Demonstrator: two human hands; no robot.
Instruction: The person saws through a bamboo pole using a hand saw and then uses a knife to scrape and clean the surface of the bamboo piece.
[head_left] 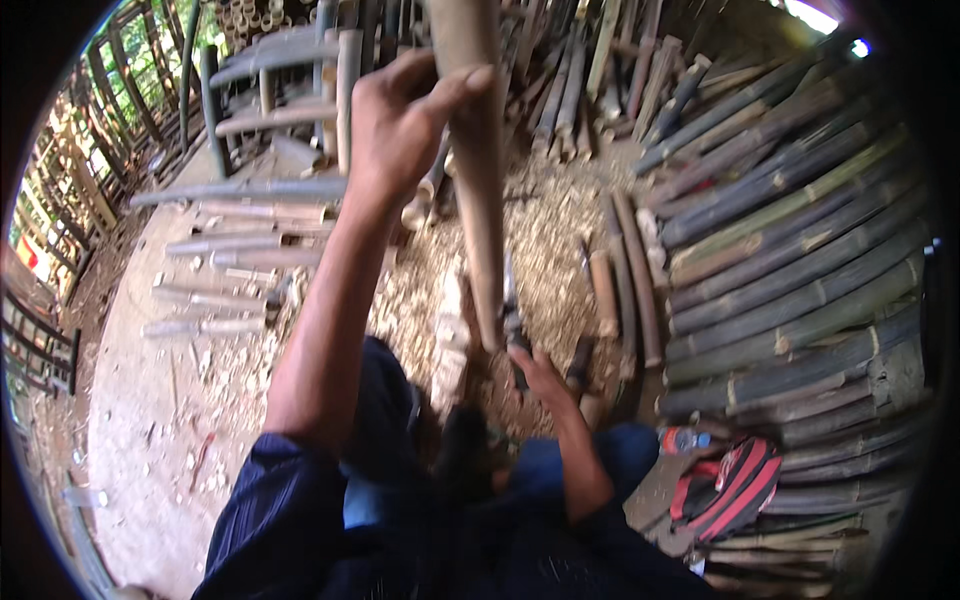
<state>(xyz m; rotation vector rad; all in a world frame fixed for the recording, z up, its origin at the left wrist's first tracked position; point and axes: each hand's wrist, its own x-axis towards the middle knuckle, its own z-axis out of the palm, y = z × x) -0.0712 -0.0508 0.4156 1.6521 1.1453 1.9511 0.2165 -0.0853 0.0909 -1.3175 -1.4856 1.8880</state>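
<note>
My left hand [395, 135] is raised at the top middle, its fingers wrapped round a long brown bamboo pole [474, 190]. The pole stands steeply, its upper end cut off by the picture's edge and its lower end close to my right hand [545, 378]. That hand is closed on the dark handle of a knife [510, 290], whose narrow blade points away from me beside the pole. Whether blade and pole touch, I cannot tell. Left of the pole's lower end lies a pale, chipped log [452, 345], between my legs.
Wood shavings [545, 215] cover the ground ahead. Bamboo poles [790, 290] lie in a row on the right, near a red and black bag [728, 488] and a plastic bottle [684, 439]. Cut bamboo pieces [235, 242] lie left; a bamboo rack [275, 120] stands behind them.
</note>
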